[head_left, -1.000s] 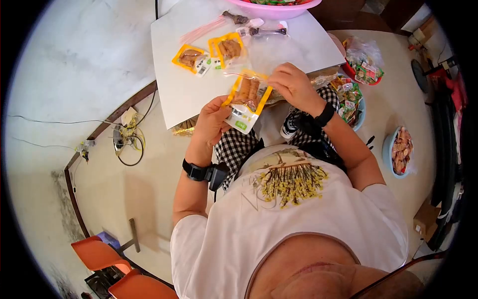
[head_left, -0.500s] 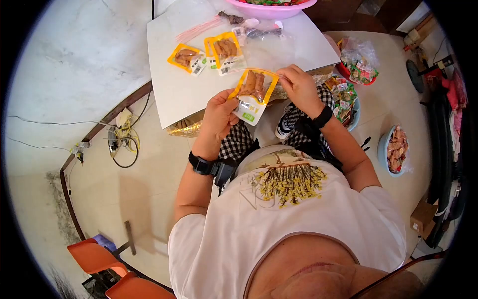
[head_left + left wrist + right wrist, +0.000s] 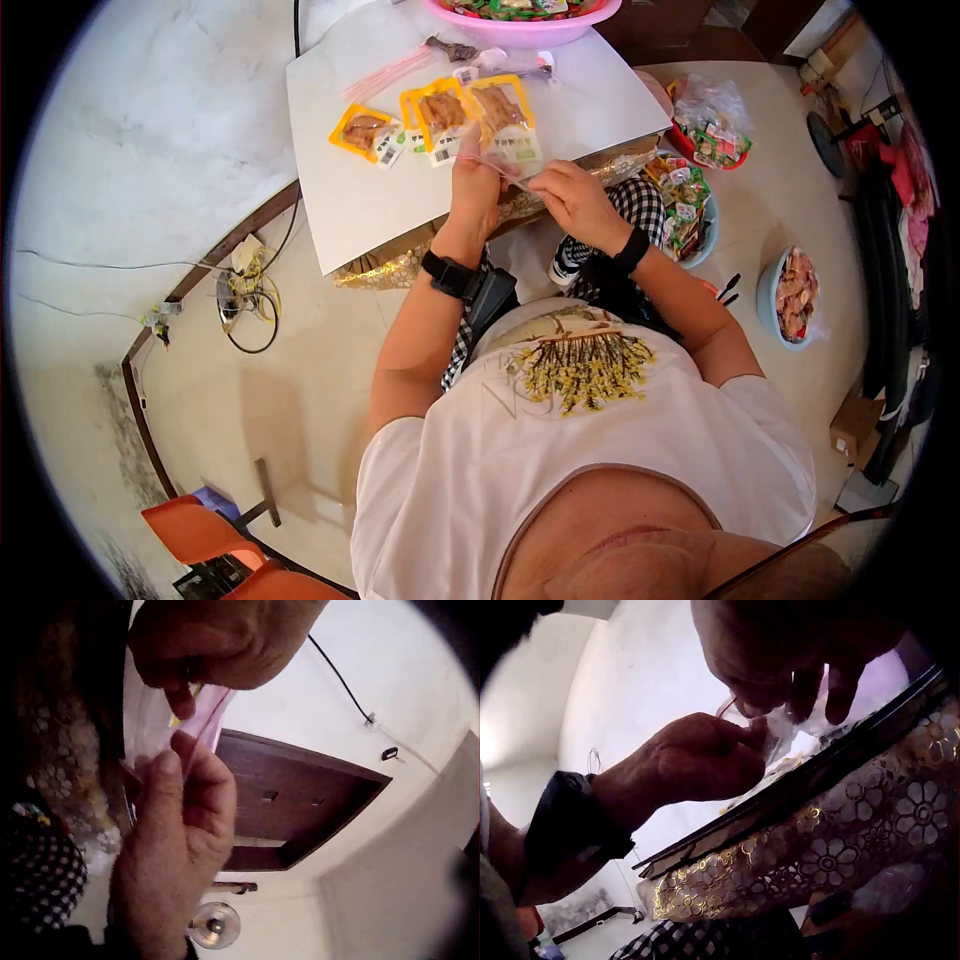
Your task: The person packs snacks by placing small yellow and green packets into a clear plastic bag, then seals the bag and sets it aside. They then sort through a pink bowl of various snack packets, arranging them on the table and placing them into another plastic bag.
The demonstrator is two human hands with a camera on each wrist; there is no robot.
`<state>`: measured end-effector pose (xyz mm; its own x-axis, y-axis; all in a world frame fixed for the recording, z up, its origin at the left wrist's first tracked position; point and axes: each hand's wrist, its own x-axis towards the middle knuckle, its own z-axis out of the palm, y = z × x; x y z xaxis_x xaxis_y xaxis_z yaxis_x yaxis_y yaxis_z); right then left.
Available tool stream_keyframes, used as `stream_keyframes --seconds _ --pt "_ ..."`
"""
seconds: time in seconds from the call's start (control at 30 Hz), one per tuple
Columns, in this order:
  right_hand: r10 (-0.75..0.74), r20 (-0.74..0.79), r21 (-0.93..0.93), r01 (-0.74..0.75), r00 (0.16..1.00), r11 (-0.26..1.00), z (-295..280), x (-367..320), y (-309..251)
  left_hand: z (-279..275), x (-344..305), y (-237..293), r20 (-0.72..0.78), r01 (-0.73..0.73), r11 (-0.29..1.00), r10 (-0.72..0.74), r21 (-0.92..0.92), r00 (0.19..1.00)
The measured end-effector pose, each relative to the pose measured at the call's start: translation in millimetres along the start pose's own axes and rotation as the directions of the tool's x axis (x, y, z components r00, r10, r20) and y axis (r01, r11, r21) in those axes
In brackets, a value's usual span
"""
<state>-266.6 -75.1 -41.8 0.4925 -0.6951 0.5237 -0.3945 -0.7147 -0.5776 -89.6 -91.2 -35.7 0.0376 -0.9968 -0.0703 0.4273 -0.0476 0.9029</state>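
Note:
A clear plastic bag [image 3: 512, 176] with a red line along its edge stretches between both hands at the table's front edge. My left hand [image 3: 474, 190] holds one side of it, its thumb and fingers closed on the film in the right wrist view. With thumb and forefinger my right hand [image 3: 577, 198] pinches the other side, as the left wrist view shows. Just beyond the hands is a yellow-bordered food packet [image 3: 502, 105], partly under the clear film. Two more such packets, one in the middle [image 3: 441, 112] and one at the left [image 3: 364, 130], lie beside it.
A pink basin [image 3: 520, 35] of small packs stands at the table's [image 3: 340, 215] back. Pink-edged bags [image 3: 388, 76] and a dark brown item [image 3: 452, 48] lie before it. Right of the table are a red basin [image 3: 740, 160], a blue basin [image 3: 708, 235] and another blue basin [image 3: 768, 310].
The yellow-bordered packet has gone from between my hands to the table, right of the other packets. My left hand has moved forward and right; both hands now hold the clear bag's edge.

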Motion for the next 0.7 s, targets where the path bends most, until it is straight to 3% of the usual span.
stream_keyframes --seconds 0.07,0.17,0.27,0.33,0.4,0.47,0.57,0.7 --pt "0.018 0.032 0.005 -0.018 0.999 1.0 -2 -1 1 -2 -5 -4 -0.022 -0.016 0.996 0.018 0.083 1.0" --pt "0.032 0.017 0.022 -0.033 0.999 0.999 0 -3 6 -26 -23 -5 0.001 -0.001 0.884 0.001 0.468 1.0" --pt "0.041 0.028 0.014 -0.042 0.999 0.999 -1 -4 1 -53 -35 -1 0.209 -0.241 0.575 0.122 0.782 0.97" --pt "0.04 0.007 0.046 -0.04 0.999 0.998 2 -4 1 -43 -53 22 0.212 -0.277 0.368 0.207 0.888 0.955" --pt "0.034 -0.007 0.053 -0.034 0.999 0.998 3 -3 1 -30 -57 42 0.282 -0.354 0.151 0.358 0.923 0.89" --pt "0.029 -0.009 0.037 -0.029 1.0 0.999 2 -3 0 -15 -56 49 0.413 -0.445 -0.076 0.536 0.892 0.736" --pt "-0.002 -0.015 0.016 0.002 1.0 1.0 -2 -2 -5 9 -42 50 0.553 -0.452 -0.319 0.462 0.833 0.693" --pt "-0.006 -0.002 -0.025 0.006 1.0 1.0 -10 -5 -9 6 -19 24 0.591 -0.491 -0.372 0.23 0.788 0.774"
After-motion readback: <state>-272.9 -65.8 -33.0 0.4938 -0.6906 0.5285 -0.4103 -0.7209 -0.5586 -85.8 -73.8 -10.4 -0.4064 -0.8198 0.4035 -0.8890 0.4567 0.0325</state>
